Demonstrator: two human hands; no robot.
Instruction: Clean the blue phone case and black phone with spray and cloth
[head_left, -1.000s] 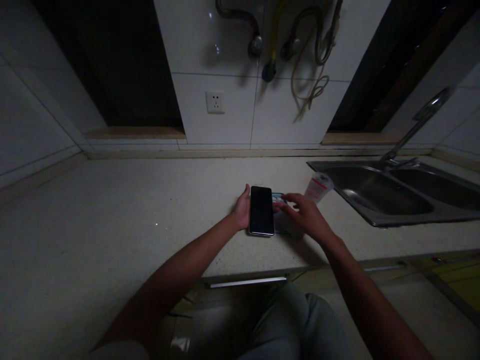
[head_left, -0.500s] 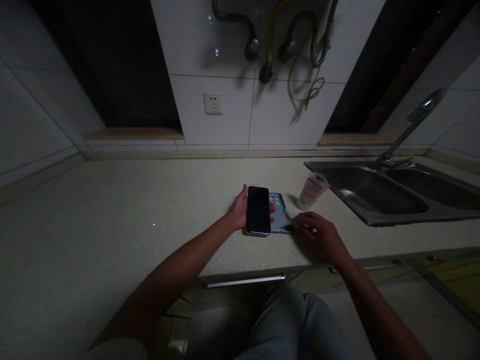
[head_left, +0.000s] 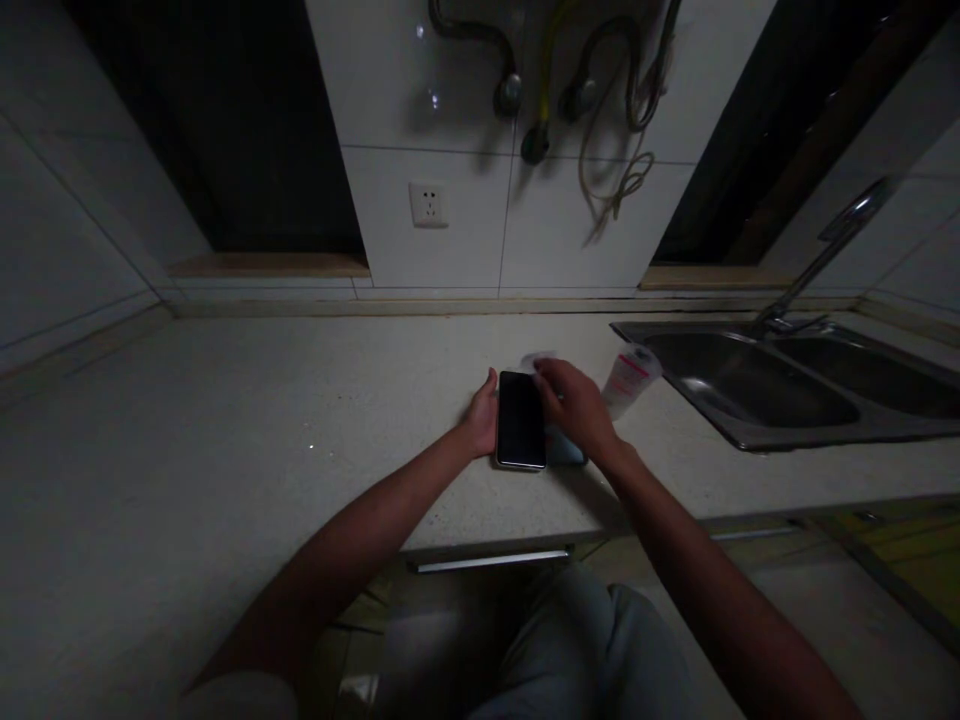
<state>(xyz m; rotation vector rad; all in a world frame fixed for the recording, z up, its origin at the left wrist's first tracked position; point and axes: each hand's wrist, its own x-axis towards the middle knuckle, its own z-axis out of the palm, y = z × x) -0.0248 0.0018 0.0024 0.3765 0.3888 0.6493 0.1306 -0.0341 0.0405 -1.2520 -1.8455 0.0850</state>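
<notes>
A black-screened smartphone (head_left: 520, 420) lies in my left hand (head_left: 481, 418), whose thumb runs along its left edge and whose fingers pass beneath it. My right hand (head_left: 576, 402) is at the phone's upper right corner, its fingers pinched on a thin white tissue (head_left: 537, 358); part of the tissue sticks out past the phone's top edge. Under my right hand, a light blue phone case (head_left: 566, 453) rests on the counter, mostly covered. A translucent cup with red print (head_left: 628, 380) stands just right of that hand, leaning a little in view.
The pale countertop (head_left: 247, 420) runs along a tiled wall with a power socket (head_left: 429, 205) and hoses (head_left: 540, 90). On the right are a steel double sink (head_left: 742, 385) and a faucet (head_left: 821, 255). A drawer handle (head_left: 491, 562) sits below the counter's front edge.
My right hand has moved left and up with the tissue, from over the case's right side to the phone's top right corner. My left hand still holds the phone in place.
</notes>
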